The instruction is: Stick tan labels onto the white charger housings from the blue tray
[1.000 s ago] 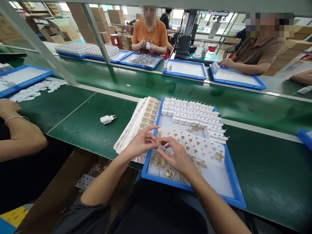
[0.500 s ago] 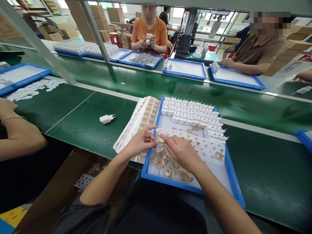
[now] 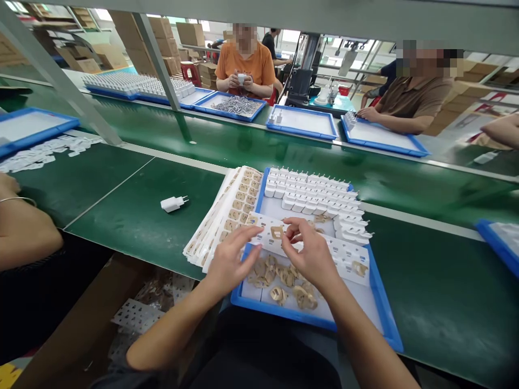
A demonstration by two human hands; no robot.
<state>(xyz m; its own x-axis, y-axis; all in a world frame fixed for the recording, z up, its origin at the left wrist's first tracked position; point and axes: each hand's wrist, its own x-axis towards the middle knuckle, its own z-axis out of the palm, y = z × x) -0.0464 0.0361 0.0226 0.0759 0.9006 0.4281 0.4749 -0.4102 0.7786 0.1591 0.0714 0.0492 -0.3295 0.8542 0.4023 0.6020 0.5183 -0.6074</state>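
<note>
My left hand [image 3: 233, 259] is at the left end of a white backing strip [image 3: 343, 251], thumb and fingers apart with nothing visible between them. My right hand [image 3: 312, 251] is over the middle of that strip, fingertips pinched at the edge of a tan sticker [image 3: 277, 232] with cut-outs. The strip lies across a blue-rimmed tray [image 3: 383, 292] and has small cut-out marks along it. Crumpled tan sticker pieces [image 3: 304, 297] lie in the tray in front of my hands. Behind them, rows of white plug adapters [image 3: 310, 189] stand in the tray.
A stack of sticker sheets [image 3: 227, 210] lies against the tray's left side. One white plug adapter [image 3: 173, 203] lies on the green bench [image 3: 121, 210]. A co-worker's arm [image 3: 28, 232] rests at the left. Two people sit across the bench near more blue trays [image 3: 300, 123].
My hands have moved apart. The right one has shifted right with a tan sticker at its fingertips, while the left has opened and drawn back slightly. The camera view has tilted up a little.
</note>
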